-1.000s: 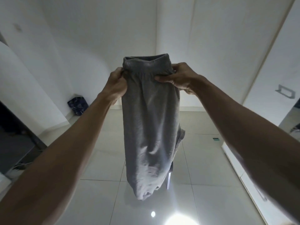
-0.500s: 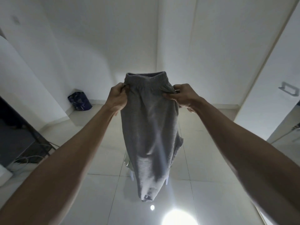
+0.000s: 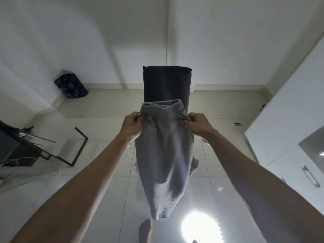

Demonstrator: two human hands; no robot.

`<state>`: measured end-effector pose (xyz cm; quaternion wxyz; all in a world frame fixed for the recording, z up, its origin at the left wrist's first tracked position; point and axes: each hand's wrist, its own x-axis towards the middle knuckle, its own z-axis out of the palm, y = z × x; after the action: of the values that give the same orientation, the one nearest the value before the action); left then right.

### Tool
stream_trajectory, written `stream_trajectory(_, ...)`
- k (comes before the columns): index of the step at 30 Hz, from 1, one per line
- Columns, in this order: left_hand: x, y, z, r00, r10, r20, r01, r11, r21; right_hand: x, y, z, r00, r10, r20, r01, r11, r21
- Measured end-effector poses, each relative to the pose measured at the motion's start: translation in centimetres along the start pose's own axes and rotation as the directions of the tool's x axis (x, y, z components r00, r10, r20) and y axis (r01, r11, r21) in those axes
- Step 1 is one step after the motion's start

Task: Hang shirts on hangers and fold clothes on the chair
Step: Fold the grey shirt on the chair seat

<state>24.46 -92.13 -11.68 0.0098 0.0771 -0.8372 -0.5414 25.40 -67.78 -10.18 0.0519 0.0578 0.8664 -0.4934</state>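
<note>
Since a second ago I have tipped my head down and lowered the shorts (image 3: 164,155), so the chair (image 3: 166,85) now shows behind them where before there was only wall. The shorts hang in the air in front of me, grey, waistband up, held out at arm's length. My left hand (image 3: 132,126) pinches the waistband at its left end and my right hand (image 3: 196,124) pinches it at the right end, fingers curled into the elastic on both sides. The waistband runs left to right between my hands; the long axis of the cloth drops straight down from it, tapering to a loose point low over the floor (image 3: 87,172). Both hands sit level and about equally far from me, so neither arm leads.

The chair's dark back stands straight ahead, just beyond the waistband; its seat is hidden behind the cloth. I judge the coming move goes forward and down onto that seat, with the hem landing first. My foot (image 3: 145,230) shows under the hem. Further out, a dark bag (image 3: 71,85) sits in the far left corner, a black frame (image 3: 57,149) to my left, cabinets (image 3: 287,128) to my right.
</note>
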Motion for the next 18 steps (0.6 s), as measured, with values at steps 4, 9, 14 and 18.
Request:
stream_trajectory(4, 8.0, -4.4, 2.6, 0.99, -0.121, 0.073, 0.121, 0.993, 0.014, 7.5, 3.1, 3.1, 0.994, 0.107, 0.009, -0.107, 0.994, -0.036)
stream_trajectory(9, 19.2, -11.5, 8.1, 0.96, -0.235, 0.155, 0.229, 0.972, 0.053, 18.4, 9.8, 8.1, 0.971, 0.238, -0.024, -0.239, 0.97, -0.043)
stream_trajectory(14, 28.3, -17.6, 14.0, 0.938, -0.311, 0.15, 0.309, 0.95, 0.04, 27.5, 15.7, 12.2, 0.954, 0.284, -0.092, -0.292, 0.953, -0.086)
stream_trajectory(18, 34.4, -21.9, 18.4, 0.936, -0.327, 0.126, 0.328, 0.945, 0.019, 33.7, 20.5, 15.2, 0.937, 0.301, -0.178, -0.322, 0.941, -0.102)
